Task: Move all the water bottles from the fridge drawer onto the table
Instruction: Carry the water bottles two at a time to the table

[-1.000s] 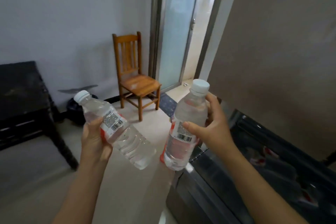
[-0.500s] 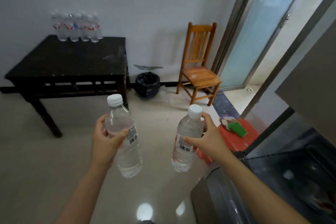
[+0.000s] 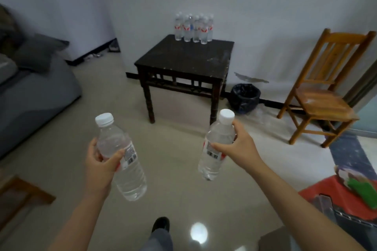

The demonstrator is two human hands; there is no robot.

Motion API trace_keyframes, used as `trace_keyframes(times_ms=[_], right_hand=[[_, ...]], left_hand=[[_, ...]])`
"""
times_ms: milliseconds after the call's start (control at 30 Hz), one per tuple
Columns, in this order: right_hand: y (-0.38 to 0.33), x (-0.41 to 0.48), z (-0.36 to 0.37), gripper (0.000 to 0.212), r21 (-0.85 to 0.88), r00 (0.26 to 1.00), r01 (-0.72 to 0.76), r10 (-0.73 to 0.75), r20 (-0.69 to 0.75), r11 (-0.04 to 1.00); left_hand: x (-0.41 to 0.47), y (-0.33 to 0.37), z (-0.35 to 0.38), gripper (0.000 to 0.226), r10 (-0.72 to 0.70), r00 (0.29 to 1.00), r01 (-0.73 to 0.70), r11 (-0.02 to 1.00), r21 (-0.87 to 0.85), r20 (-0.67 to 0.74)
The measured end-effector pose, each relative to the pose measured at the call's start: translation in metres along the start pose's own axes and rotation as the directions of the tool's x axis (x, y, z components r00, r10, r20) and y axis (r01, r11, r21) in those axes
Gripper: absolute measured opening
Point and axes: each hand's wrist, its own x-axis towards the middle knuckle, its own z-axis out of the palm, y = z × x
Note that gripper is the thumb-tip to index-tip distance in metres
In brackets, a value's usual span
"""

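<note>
I hold two clear water bottles with white caps and red-and-white labels. My left hand (image 3: 100,164) grips one water bottle (image 3: 130,177) around its middle, tilted slightly left. My right hand (image 3: 237,149) grips the other water bottle (image 3: 212,162) near its shoulder, nearly upright. Both are in the air over the floor. Ahead stands the dark wooden table (image 3: 183,59), some way beyond my hands. Several water bottles (image 3: 193,27) stand clustered at its back edge by the wall. The fridge drawer is out of view.
A wooden chair (image 3: 322,96) stands right of the table, with a black bin (image 3: 244,98) between them. A grey sofa (image 3: 34,91) fills the left side. A red stool (image 3: 334,195) with green items sits at lower right. My shoe (image 3: 161,223) shows on the pale floor.
The view has swung left, away from the fridge drawer, so the table is now centred ahead and closer. Both hands keep their bottles; the left bottle has come more upright.
</note>
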Motion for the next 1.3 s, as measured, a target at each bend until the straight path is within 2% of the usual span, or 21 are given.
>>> trace_keyframes(times_ms=[100, 233, 467, 667, 933, 1067, 1200, 1300], right_hand=[[-0.012, 0.011, 0.020, 0.067, 0.037, 0.998, 0.036, -0.038, 0.050, 0.999], [-0.029, 0.021, 0.046, 0.069, 0.024, 0.985, 0.099, -0.101, 0.138, 0.995], [-0.055, 0.026, 0.108, 0.067, -0.020, 0.939, 0.180, -0.166, 0.300, 0.983], [-0.076, 0.028, 0.178, 0.067, 0.011, 0.921, 0.144, -0.138, 0.364, 0.990], [-0.111, 0.056, 0.260, 0.066, -0.049, 0.935, 0.119, -0.096, 0.341, 0.992], [-0.134, 0.078, 0.312, 0.067, -0.057, 0.936, 0.141, -0.114, 0.334, 0.988], [-0.154, 0.097, 0.356, 0.065, -0.038, 0.930, 0.165, -0.142, 0.339, 0.986], [-0.166, 0.112, 0.381, 0.060, -0.022, 0.917, 0.183, -0.162, 0.364, 0.983]], left_hand=[[-0.001, 0.000, -0.029, 0.041, 0.019, 0.994, -0.016, 0.999, 0.027, -0.110], [-0.002, -0.002, -0.065, 0.048, 0.003, 0.970, 0.012, 0.998, 0.059, -0.244], [0.005, -0.006, -0.116, 0.042, -0.005, 0.940, 0.040, 0.995, 0.096, -0.341], [0.031, -0.019, -0.171, 0.049, -0.037, 0.953, 0.068, 0.993, 0.095, -0.300], [0.098, -0.033, -0.250, 0.058, -0.092, 0.968, 0.116, 0.989, 0.093, -0.232], [0.138, -0.036, -0.290, 0.070, -0.045, 0.977, 0.079, 0.984, 0.158, -0.208], [0.174, -0.028, -0.312, 0.064, -0.046, 0.980, 0.080, 0.982, 0.169, -0.196], [0.201, -0.033, -0.326, 0.078, -0.071, 0.975, 0.103, 0.984, 0.145, -0.213]])
